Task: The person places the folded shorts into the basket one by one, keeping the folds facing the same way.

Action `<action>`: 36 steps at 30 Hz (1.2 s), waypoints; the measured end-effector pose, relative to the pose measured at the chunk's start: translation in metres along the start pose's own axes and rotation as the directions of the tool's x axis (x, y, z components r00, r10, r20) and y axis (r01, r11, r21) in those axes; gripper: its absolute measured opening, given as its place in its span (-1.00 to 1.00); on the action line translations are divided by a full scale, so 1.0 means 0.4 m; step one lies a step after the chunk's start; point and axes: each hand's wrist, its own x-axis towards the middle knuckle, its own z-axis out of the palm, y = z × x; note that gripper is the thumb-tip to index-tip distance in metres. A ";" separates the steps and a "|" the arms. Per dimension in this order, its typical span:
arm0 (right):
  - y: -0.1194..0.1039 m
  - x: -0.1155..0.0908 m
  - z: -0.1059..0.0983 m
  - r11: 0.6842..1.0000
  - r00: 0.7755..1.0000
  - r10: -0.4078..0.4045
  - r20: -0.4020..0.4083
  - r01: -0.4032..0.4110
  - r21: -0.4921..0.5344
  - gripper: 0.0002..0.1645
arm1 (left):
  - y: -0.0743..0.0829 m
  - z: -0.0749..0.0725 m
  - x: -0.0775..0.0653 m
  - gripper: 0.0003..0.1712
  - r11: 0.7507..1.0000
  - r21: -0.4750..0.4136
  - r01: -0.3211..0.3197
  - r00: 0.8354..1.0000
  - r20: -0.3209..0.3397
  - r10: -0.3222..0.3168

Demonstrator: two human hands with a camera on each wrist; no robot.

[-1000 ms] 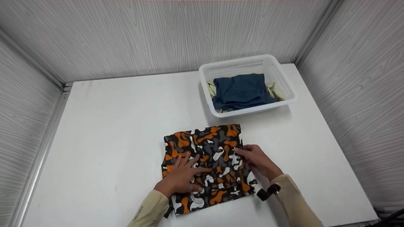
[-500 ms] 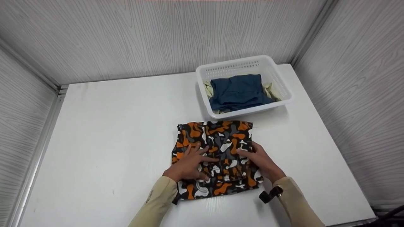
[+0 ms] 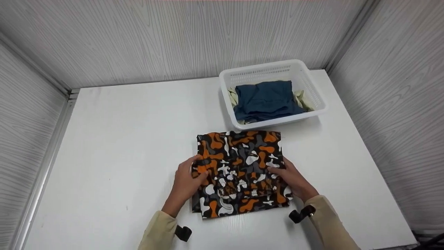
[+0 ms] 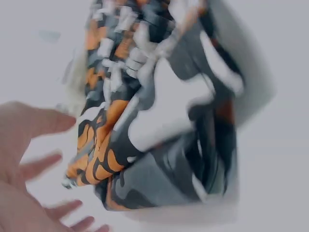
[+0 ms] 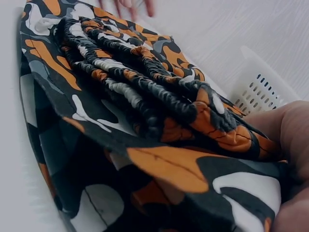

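Note:
A folded garment in orange, black, grey and white camouflage print lies flat on the white table. Its gathered elastic bands show up close in the right wrist view. My right hand pinches its right edge, thumb on top and the other fingers hidden beneath. At the left edge is my left hand, its thumb over the cloth in the head view. In the left wrist view the left hand's fingers are spread and straight, right beside the cloth.
Just behind the garment stands a white plastic basket, close to its far edge. Folded dark blue cloth lies in it over pale yellow-green cloth. Grey wood-grain panels wall the table at the back and sides.
The garment has shifted right and slightly away from me, closer to the basket. My left hand has gone from flat on its middle to its left edge; my right hand stays at the right edge.

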 end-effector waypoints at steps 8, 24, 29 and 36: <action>0.005 -0.002 -0.003 0.999 1.000 0.021 0.003 -0.021 0.027 -0.33 | -0.004 -0.012 0.011 -0.14 0.794 -0.484 0.368 0.929 0.153 -0.337; -0.005 -0.012 -0.003 0.984 0.995 0.093 0.029 -0.096 0.147 -0.31 | 0.015 0.050 0.033 -0.29 0.692 -0.582 0.426 0.884 0.430 -0.183; -0.006 -0.019 0.001 0.986 0.996 0.079 0.035 -0.083 0.147 -0.24 | 0.012 0.062 0.014 -0.12 0.784 -0.507 0.358 0.903 0.401 -0.153; -0.010 -0.060 -0.004 0.998 0.998 -0.001 0.066 -0.003 0.064 -0.17 | 0.015 0.046 -0.025 -0.05 0.753 -0.559 0.348 0.906 0.407 -0.117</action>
